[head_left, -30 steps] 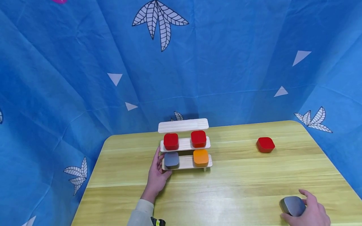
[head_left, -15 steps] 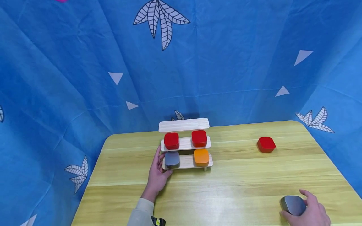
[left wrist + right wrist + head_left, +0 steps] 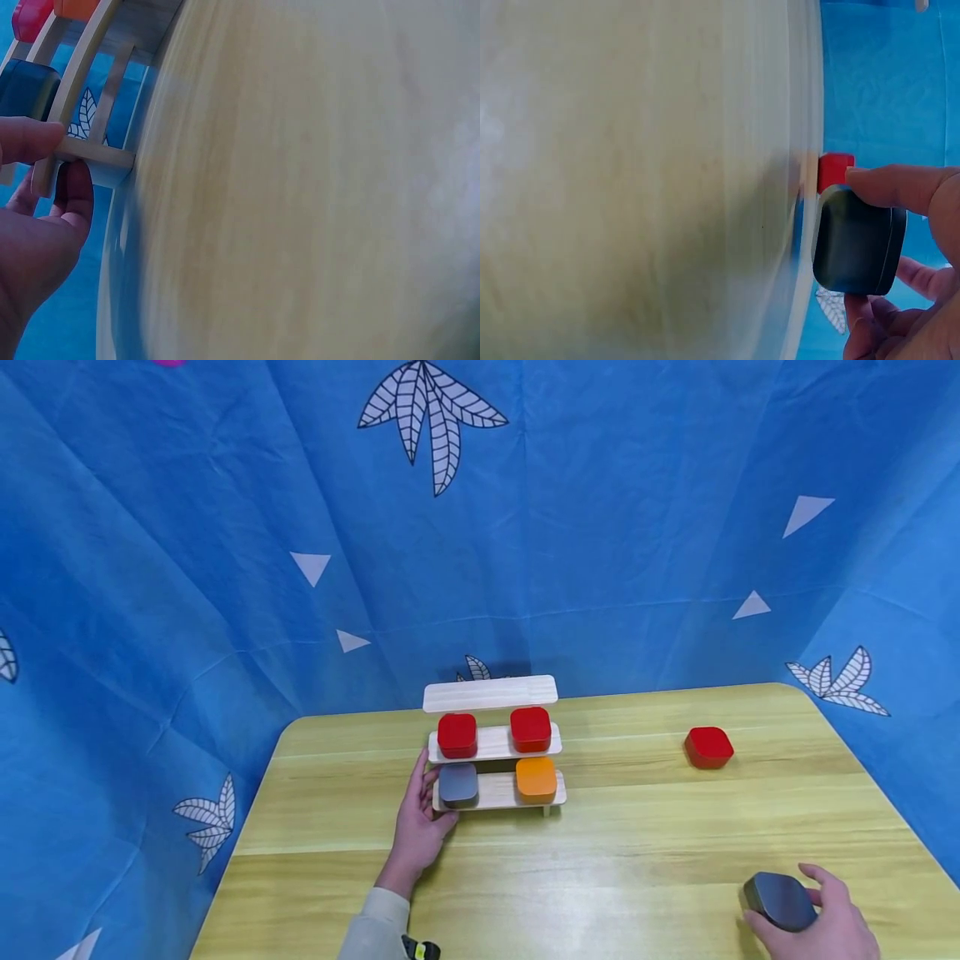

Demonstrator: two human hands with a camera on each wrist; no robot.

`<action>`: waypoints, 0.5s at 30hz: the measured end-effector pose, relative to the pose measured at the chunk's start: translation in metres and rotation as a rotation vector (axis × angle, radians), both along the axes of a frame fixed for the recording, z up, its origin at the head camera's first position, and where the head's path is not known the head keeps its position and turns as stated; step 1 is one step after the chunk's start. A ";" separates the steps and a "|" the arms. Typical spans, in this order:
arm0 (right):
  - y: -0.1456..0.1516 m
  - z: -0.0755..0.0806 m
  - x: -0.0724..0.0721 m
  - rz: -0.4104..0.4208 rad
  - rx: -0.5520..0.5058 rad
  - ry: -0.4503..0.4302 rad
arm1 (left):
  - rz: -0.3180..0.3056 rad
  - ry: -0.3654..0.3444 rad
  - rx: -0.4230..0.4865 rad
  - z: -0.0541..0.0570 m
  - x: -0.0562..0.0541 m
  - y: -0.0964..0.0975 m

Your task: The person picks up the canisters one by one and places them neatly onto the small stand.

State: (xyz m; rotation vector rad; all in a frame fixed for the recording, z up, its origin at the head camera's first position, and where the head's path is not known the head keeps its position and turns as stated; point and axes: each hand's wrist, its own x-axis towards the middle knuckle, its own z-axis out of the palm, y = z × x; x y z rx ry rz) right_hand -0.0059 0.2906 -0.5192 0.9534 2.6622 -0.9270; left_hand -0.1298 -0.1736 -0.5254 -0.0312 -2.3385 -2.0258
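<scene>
My left hand [image 3: 418, 837] grips the left end of a small tiered wooden rack [image 3: 497, 790]. In the left wrist view its thumb lies on the lower shelf board [image 3: 81, 71], with fingers curled beneath. A grey rounded-square box [image 3: 458, 785] and an orange one [image 3: 536, 779] sit on the bottom tier. Two red boxes [image 3: 457, 735] stand on the middle tier. At the lower right, my right hand [image 3: 828, 920] holds a dark grey rounded-square box [image 3: 780, 900] between thumb and fingers. That box is tilted, close over the table.
Another red box [image 3: 708, 747] lies on the right part of the wooden table [image 3: 630, 852]. The rack's top tier [image 3: 490, 692] bears nothing. A blue patterned cloth [image 3: 600, 527] hangs behind the table and along its sides.
The dark grey box in my right hand has tilted and risen slightly. My left hand keeps its hold on the rack. The head view has shifted a little.
</scene>
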 end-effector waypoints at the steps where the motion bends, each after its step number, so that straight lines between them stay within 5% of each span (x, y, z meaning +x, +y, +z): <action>1: -0.001 0.001 0.000 -0.005 -0.002 0.000 | 0.000 -0.006 0.002 0.002 0.000 0.000; 7: -0.007 0.008 -0.002 -0.030 -0.010 0.041 | -0.006 -0.016 0.002 0.013 0.004 0.002; 15: -0.019 0.019 -0.009 -0.042 -0.024 0.113 | -0.001 0.014 -0.004 0.002 0.001 0.001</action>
